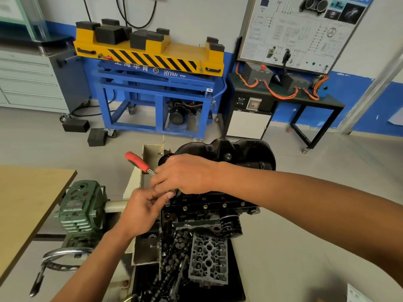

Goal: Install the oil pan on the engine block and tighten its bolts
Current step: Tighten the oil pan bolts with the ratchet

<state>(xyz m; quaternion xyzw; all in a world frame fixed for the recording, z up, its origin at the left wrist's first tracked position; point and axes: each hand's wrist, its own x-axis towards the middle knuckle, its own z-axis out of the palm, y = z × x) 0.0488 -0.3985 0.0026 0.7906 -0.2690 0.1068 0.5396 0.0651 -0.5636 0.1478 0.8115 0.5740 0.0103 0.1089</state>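
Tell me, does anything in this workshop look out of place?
Two black blocks lie on the floor beside the blue lift cart, while matching blocks sit on its yellow platform. Nothing else stands out.

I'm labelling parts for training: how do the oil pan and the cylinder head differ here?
The oil pan is glossy black; the cylinder head is bare grey metal. The pan sits atop the block; the head lies loose below it. The left hand and right hand hold a ratchet at the pan's edge; the head is untouched. Both are engine parts.
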